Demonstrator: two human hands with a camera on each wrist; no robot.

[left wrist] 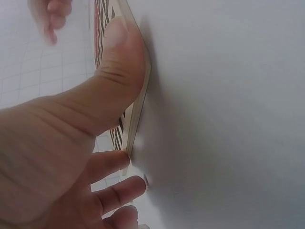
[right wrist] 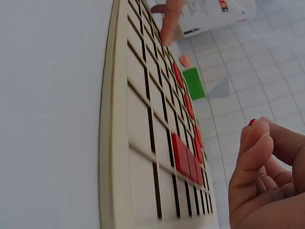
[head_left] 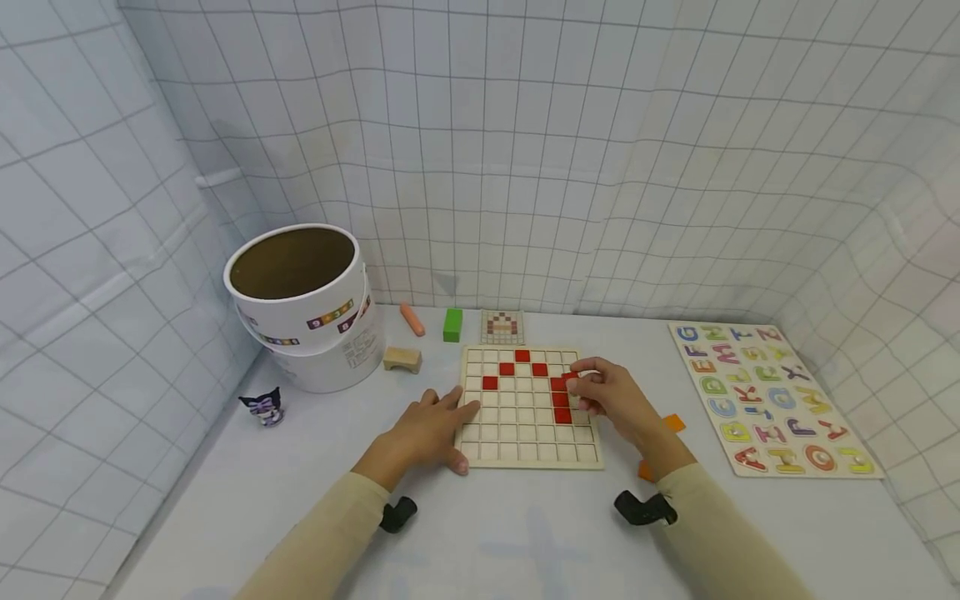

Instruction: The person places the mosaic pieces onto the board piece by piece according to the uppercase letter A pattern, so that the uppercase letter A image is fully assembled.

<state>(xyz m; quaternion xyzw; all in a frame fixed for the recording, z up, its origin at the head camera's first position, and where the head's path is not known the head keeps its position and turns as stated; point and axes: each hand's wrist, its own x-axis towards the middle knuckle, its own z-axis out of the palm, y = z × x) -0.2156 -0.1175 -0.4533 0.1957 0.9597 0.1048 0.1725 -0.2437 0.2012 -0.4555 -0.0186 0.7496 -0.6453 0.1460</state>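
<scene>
From my head camera I see a pale wooden grid board with little square holes (head_left: 528,408) lying flat on the white table (head_left: 525,533) in front of me. Some flat red square tiles (head_left: 561,400) already sit in its holes, making a bent line near the top and down the right side. My left hand (head_left: 427,429) lies flat on the left edge of the board with its fingers out, pressing it down. My right hand (head_left: 611,398) is over the right side of the board, and its fingertips pinch one small red square tile (head_left: 572,377) just above the other red ones. Some orange flat pieces (head_left: 673,422) peek out beside my right wrist. Far to the right lies a wooden letter puzzle board with colourful letters (head_left: 772,396). At the back stand a big white round tub (head_left: 300,304), a green block (head_left: 452,324), an orange stick (head_left: 412,319), a tan wooden arch block (head_left: 402,359) and a small picture card (head_left: 502,327). A tiny black and purple toy figure (head_left: 262,407) stands at the left. From my left wrist camera I see my thumb (left wrist: 116,62) lying on the thin edge of the board (left wrist: 136,112), with my other fingers (left wrist: 119,191) loose on the table. From my right wrist camera the board (right wrist: 143,119) runs away from me with the red tiles (right wrist: 183,152) in it, and my bent fingers (right wrist: 252,157) hold a bit of red (right wrist: 251,122) at their tips.
</scene>
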